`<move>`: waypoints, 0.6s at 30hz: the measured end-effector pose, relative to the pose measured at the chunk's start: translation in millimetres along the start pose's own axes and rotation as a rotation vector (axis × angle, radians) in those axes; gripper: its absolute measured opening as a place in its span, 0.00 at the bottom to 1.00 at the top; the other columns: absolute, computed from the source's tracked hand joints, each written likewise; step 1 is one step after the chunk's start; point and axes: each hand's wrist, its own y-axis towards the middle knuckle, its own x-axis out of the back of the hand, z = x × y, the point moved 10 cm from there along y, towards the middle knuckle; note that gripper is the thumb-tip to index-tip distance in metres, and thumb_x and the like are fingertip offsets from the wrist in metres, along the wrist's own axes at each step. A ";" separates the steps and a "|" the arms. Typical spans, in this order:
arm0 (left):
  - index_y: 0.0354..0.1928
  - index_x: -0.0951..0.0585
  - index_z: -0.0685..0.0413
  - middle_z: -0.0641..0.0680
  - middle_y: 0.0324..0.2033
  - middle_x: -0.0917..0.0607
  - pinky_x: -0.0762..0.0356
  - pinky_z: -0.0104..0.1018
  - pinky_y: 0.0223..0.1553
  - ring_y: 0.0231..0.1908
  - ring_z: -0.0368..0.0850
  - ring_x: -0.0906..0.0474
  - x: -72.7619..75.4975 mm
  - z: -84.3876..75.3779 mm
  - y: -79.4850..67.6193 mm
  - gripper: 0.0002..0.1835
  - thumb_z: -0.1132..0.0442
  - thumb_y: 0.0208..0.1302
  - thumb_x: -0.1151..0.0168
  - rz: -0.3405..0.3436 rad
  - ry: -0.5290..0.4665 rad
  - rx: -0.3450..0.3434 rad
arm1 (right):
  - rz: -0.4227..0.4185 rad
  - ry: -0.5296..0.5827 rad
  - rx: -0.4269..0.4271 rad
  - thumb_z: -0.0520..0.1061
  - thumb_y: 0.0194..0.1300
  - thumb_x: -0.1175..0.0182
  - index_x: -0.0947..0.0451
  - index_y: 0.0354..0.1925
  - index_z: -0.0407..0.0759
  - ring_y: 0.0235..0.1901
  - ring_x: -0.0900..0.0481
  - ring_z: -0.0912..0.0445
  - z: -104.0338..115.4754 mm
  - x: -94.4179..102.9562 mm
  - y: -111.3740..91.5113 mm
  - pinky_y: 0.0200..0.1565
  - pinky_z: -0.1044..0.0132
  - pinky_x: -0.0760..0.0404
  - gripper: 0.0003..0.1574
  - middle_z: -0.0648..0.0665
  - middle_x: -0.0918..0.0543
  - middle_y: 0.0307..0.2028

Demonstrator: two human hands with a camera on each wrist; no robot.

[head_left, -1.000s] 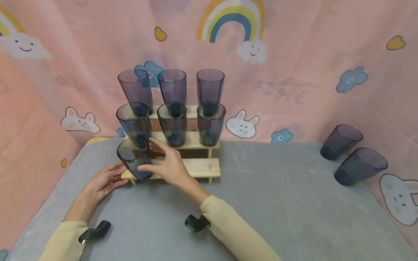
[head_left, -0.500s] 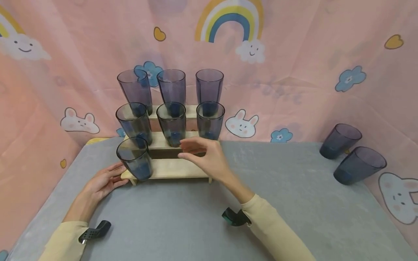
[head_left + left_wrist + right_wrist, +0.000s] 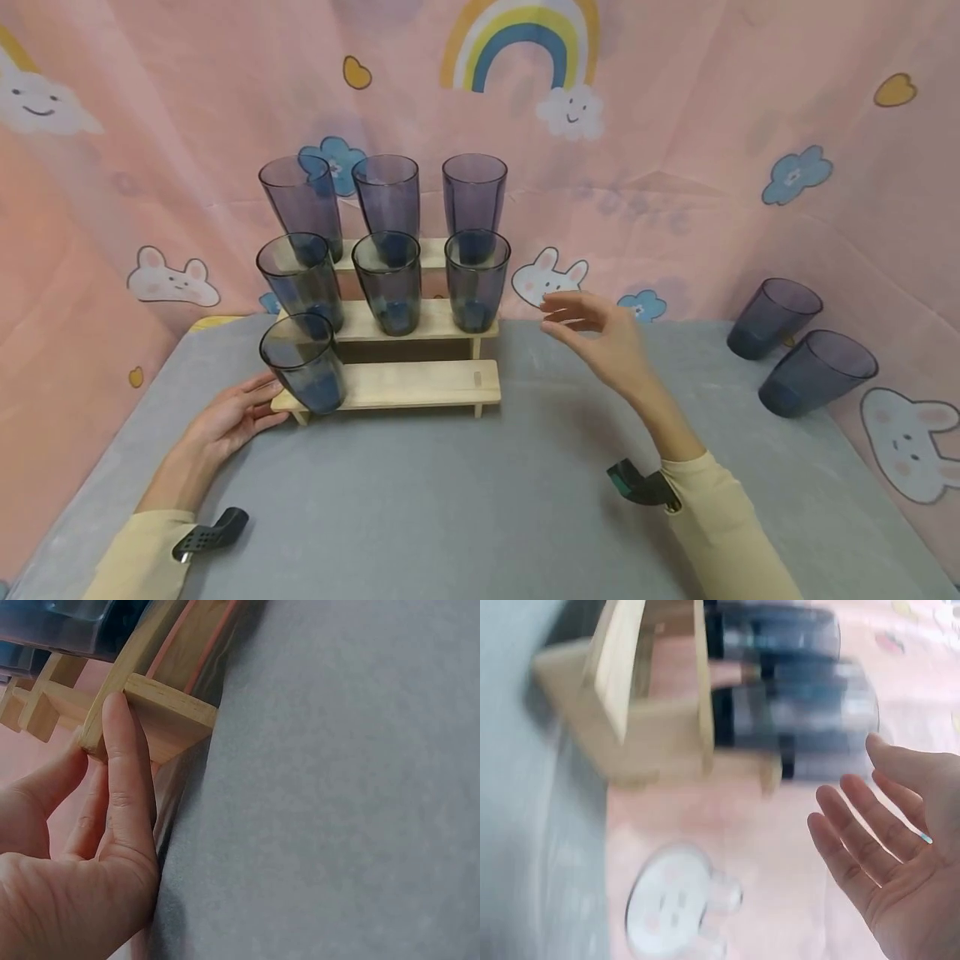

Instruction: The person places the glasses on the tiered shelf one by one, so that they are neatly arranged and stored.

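A three-step wooden stand (image 3: 420, 385) carries tumblers of dark blue-purple glass. On its lowest step, at the left end, sits one tumbler (image 3: 306, 379); the middle step bears a row including this tumbler (image 3: 477, 287), and the top step another row, with this tumbler (image 3: 475, 196) at its right. My left hand (image 3: 228, 421) holds the left end of the lowest step; in the left wrist view its thumb and fingers (image 3: 124, 787) pinch the board's end by the leg. My right hand (image 3: 603, 337) hangs in the air right of the stand, fingers relaxed and holding nothing.
Two more tumblers stand at the table's right edge, one further back (image 3: 774, 321) and one nearer (image 3: 817, 375). A grey cloth (image 3: 450, 508) covers the table. Behind rises a pink printed curtain (image 3: 675, 108).
My right hand has let go of the tumbler on the lowest step and moved right, past the stand. The left hand stays at the stand's end. The head view has shifted slightly.
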 end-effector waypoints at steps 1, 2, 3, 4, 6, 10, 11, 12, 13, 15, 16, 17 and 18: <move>0.75 0.70 0.60 0.45 0.38 0.15 0.16 0.35 0.40 0.38 0.39 0.17 1.0 -0.2 -1.0 0.43 0.68 0.75 0.51 -0.001 0.005 -0.002 | -0.009 -0.001 -0.020 0.40 0.64 0.33 0.19 0.55 0.42 0.46 0.17 0.53 -7.6 7.6 -3.1 0.47 0.70 0.19 0.20 0.43 0.15 0.48; 0.75 0.70 0.60 0.45 0.38 0.15 0.16 0.35 0.40 0.38 0.39 0.17 2.3 0.3 -1.9 0.43 0.68 0.75 0.50 -0.002 0.006 -0.003 | -0.027 -0.006 -0.040 0.39 0.64 0.33 0.20 0.56 0.42 0.47 0.18 0.54 -15.5 15.8 -6.7 0.48 0.72 0.21 0.21 0.43 0.15 0.49; 0.75 0.70 0.60 0.45 0.38 0.15 0.16 0.35 0.41 0.38 0.39 0.17 3.7 1.2 -3.0 0.43 0.68 0.75 0.50 -0.005 0.007 -0.001 | -0.052 -0.004 -0.064 0.38 0.64 0.34 0.21 0.57 0.40 0.48 0.18 0.56 -24.2 24.8 -10.7 0.49 0.73 0.21 0.22 0.41 0.16 0.50; 0.75 0.70 0.60 0.45 0.38 0.15 0.16 0.34 0.41 0.38 0.39 0.17 5.1 2.0 -3.8 0.43 0.67 0.75 0.50 -0.005 0.011 -0.002 | -0.089 0.000 -0.090 0.38 0.64 0.34 0.21 0.57 0.40 0.49 0.19 0.58 -33.1 34.9 -15.2 0.50 0.75 0.22 0.22 0.42 0.16 0.50; 0.75 0.70 0.60 0.44 0.39 0.16 0.16 0.34 0.41 0.39 0.39 0.17 7.7 3.8 -4.7 0.43 0.67 0.75 0.50 -0.008 0.016 0.000 | -0.190 0.018 -0.138 0.37 0.64 0.34 0.21 0.57 0.37 0.48 0.19 0.62 -48.9 58.5 -26.3 0.50 0.77 0.23 0.23 0.45 0.16 0.49; 0.76 0.69 0.60 0.43 0.39 0.16 0.16 0.35 0.42 0.39 0.38 0.18 8.6 4.4 -2.7 0.43 0.67 0.75 0.50 -0.015 0.022 -0.001 | -0.438 0.031 -0.203 0.35 0.62 0.33 0.19 0.54 0.35 0.47 0.19 0.63 -72.2 114.0 -53.4 0.49 0.77 0.23 0.21 0.50 0.15 0.48; 0.76 0.69 0.60 0.43 0.39 0.16 0.16 0.34 0.42 0.40 0.38 0.18 8.3 4.1 -2.0 0.43 0.67 0.75 0.50 -0.018 0.025 -0.001 | -0.484 0.002 -0.215 0.35 0.61 0.32 0.19 0.55 0.36 0.48 0.19 0.63 -76.0 127.7 -60.1 0.51 0.76 0.23 0.22 0.50 0.15 0.49; 0.76 0.69 0.60 0.43 0.39 0.16 0.16 0.34 0.42 0.40 0.38 0.18 7.9 3.6 -1.4 0.43 0.67 0.75 0.50 -0.021 0.031 -0.001 | -0.520 -0.040 -0.226 0.36 0.61 0.32 0.19 0.55 0.39 0.50 0.20 0.63 -81.0 141.2 -66.3 0.54 0.75 0.25 0.23 0.50 0.16 0.50; 0.76 0.68 0.60 0.43 0.39 0.15 0.16 0.34 0.42 0.40 0.38 0.18 7.6 3.3 -0.8 0.42 0.67 0.75 0.50 -0.024 0.034 -0.002 | -0.540 -0.095 -0.230 0.36 0.60 0.31 0.19 0.56 0.40 0.54 0.22 0.62 -84.0 154.2 -71.5 0.59 0.73 0.28 0.25 0.49 0.17 0.53; 0.76 0.68 0.60 0.43 0.39 0.15 0.16 0.34 0.42 0.40 0.38 0.18 7.1 2.6 0.3 0.42 0.67 0.76 0.50 -0.028 0.046 -0.003 | -0.533 -0.218 -0.283 0.39 0.60 0.30 0.24 0.63 0.45 0.63 0.31 0.62 -94.0 178.3 -81.3 0.68 0.67 0.38 0.32 0.49 0.23 0.61; 0.76 0.67 0.60 0.43 0.39 0.15 0.16 0.34 0.42 0.40 0.38 0.18 6.8 2.5 1.0 0.42 0.67 0.76 0.50 -0.027 0.048 -0.001 | -0.529 -0.254 -0.310 0.40 0.61 0.30 0.27 0.66 0.47 0.67 0.36 0.62 -99.5 190.3 -86.3 0.71 0.64 0.44 0.35 0.49 0.27 0.65; 0.76 0.67 0.60 0.43 0.39 0.16 0.17 0.34 0.42 0.40 0.38 0.18 6.3 2.3 1.7 0.42 0.67 0.76 0.50 -0.025 0.047 -0.001 | -0.519 -0.296 -0.343 0.42 0.61 0.31 0.31 0.69 0.48 0.71 0.42 0.61 -105.3 201.5 -91.4 0.73 0.62 0.50 0.39 0.49 0.31 0.69; 0.76 0.67 0.60 0.43 0.39 0.16 0.16 0.34 0.42 0.40 0.38 0.18 6.0 2.1 2.3 0.42 0.67 0.76 0.50 -0.023 0.044 0.000 | -0.507 -0.328 -0.377 0.43 0.62 0.31 0.35 0.72 0.49 0.73 0.49 0.59 -111.8 211.8 -96.8 0.74 0.59 0.56 0.43 0.49 0.37 0.72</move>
